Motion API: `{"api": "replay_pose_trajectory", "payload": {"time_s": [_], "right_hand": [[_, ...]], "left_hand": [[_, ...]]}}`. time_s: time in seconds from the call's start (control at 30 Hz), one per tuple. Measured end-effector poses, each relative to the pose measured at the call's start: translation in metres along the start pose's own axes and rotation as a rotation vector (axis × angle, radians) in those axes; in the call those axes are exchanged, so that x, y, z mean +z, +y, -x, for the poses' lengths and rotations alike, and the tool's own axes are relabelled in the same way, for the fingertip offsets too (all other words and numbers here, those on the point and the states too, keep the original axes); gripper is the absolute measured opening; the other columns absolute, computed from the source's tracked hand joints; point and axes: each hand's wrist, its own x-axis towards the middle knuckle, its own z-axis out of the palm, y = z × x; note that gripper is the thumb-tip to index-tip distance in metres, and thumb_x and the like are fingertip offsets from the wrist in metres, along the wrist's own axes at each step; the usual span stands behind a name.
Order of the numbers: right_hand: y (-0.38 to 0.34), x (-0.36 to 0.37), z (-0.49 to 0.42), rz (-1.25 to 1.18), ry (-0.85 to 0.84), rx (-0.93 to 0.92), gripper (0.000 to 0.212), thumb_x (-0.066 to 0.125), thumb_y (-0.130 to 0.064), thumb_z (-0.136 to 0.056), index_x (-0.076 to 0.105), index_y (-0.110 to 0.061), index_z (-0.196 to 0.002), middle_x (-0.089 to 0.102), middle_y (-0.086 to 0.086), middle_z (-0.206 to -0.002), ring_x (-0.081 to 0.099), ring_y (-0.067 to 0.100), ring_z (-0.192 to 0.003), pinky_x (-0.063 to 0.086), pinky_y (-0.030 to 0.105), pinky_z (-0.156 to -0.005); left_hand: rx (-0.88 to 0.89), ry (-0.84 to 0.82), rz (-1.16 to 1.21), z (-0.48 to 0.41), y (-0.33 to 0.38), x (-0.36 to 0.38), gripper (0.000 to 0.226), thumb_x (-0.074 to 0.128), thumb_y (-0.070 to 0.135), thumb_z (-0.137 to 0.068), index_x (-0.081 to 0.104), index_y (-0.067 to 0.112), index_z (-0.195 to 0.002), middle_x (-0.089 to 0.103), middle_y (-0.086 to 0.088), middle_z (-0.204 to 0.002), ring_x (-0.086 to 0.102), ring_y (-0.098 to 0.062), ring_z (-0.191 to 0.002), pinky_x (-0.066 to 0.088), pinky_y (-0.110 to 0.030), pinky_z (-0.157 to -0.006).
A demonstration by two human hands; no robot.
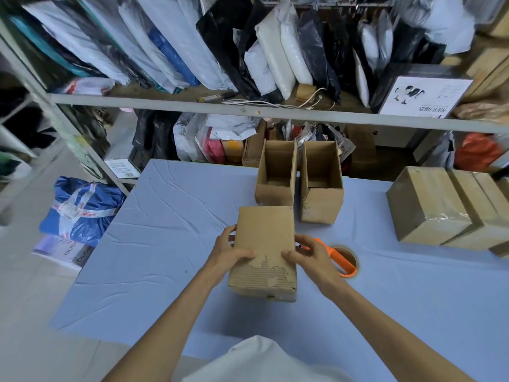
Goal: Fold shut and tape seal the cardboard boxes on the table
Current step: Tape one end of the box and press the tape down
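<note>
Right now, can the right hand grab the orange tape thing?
Probably yes: the orange tape dispenser lies just beside the right hand, nothing between them, but that hand is holding the box.

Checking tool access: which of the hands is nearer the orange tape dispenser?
Right. The right hand grips the box on the side next to the tape dispenser; the left hand grips its opposite side.

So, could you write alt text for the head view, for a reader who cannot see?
A person's left hand and right hand hold a closed cardboard box on a table with a blue cloth. An orange tape dispenser lies right of it; behind stand two open boxes, and taped boxes sit at the far right.
</note>
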Motion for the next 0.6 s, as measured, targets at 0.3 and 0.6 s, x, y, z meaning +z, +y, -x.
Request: {"api": "replay_pose_trajectory", "payload": {"time_s": [0.3, 0.6], "right_hand": [[0.019, -0.001, -0.001, 0.015, -0.007, -0.011, 0.048, 0.073, -0.025, -0.079, 0.053, -0.021, -0.123, 0.060, -0.001, -0.122, 0.057, 0.018, -0.115, 0.052, 0.037, -0.092], [0.043, 0.005, 0.004, -0.040, 0.005, 0.062, 0.070, 0.066, -0.005, -0.088, 0.034, -0.026, -0.146, 0.055, 0.003, -0.128, 0.061, 0.019, -0.110, 0.055, 0.040, -0.090]], "left_hand": [[0.031, -0.001, -0.027, -0.002, -0.018, 0.010, 0.083, 0.086, 0.005, -0.066, 0.042, 0.021, -0.135, 0.050, -0.003, -0.129, 0.054, -0.021, -0.113, 0.050, -0.033, -0.089], [-0.003, -0.050, -0.148, -0.001, -0.033, 0.026, 0.123, 0.089, 0.010, -0.063, 0.009, 0.031, -0.153, 0.039, 0.007, -0.143, 0.044, -0.015, -0.123, 0.042, -0.034, -0.104]]}}
